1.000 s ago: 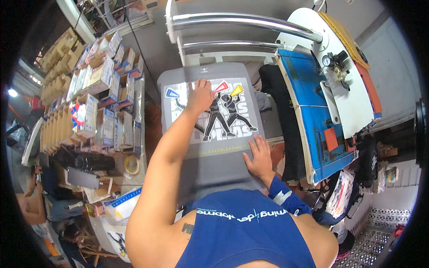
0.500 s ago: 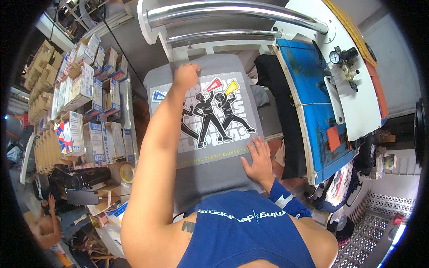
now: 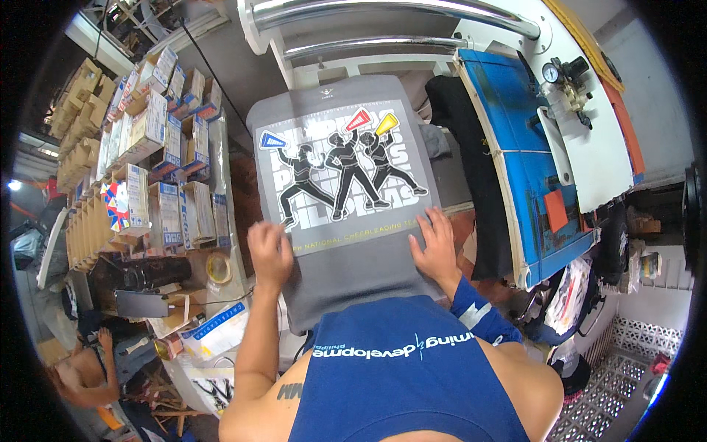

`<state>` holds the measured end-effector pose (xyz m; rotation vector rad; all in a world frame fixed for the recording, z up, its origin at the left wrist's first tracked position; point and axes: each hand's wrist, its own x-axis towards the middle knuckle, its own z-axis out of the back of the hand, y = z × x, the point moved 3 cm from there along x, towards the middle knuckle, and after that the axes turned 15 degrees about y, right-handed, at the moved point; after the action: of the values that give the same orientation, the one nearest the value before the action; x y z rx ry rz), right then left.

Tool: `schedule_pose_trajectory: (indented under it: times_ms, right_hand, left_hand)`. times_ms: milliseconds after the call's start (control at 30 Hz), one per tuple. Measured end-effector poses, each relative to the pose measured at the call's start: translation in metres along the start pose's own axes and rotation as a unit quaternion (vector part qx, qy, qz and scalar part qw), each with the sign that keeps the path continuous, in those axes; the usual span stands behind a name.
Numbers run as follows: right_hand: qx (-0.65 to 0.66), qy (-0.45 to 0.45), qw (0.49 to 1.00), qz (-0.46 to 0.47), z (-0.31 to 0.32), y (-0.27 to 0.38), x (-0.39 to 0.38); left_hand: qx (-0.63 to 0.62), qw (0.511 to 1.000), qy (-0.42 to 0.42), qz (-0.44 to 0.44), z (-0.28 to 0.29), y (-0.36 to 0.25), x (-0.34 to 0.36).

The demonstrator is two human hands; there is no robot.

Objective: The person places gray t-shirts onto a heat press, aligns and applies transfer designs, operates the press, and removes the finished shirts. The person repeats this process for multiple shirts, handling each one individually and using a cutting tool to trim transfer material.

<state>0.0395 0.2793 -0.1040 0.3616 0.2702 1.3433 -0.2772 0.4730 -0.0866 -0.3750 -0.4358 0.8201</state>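
Smoothing the grey printed shirt (image 3: 346, 169) flat: left hand (image 3: 269, 250) loosely curled, maybe pinching the transfer's corner; right hand (image 3: 437, 247) spread, nothing grasped. Best pressing outward evenly, avoiding wrinkles.

Grey printed shirt (image 3: 346, 177) flat on platen — left hand (image 3: 269, 253), right hand (image 3: 437, 245) pressing lower edge.
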Motion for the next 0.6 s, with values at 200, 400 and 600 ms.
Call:
schedule_pose_trajectory:
  times_ms: [200,400,600]
  right_hand:
    - [-0.031,-0.006,1.000,-0.003,-0.003,0.004,0.000]
    - [-0.036,-0.007,0.999,-0.018,-0.004,0.005,-0.002]
    - [-0.035,-0.017,0.999,-0.027,-0.002,0.006,-0.001]
  left_hand:
    - [0.060,0.988,0.131,0.056,-0.019,-0.031,-0.059]
    - [0.067,0.990,0.108,0.058,-0.023,-0.030,-0.056]
    - [0.072,0.992,0.082,0.066,-0.027,-0.028,-0.060]
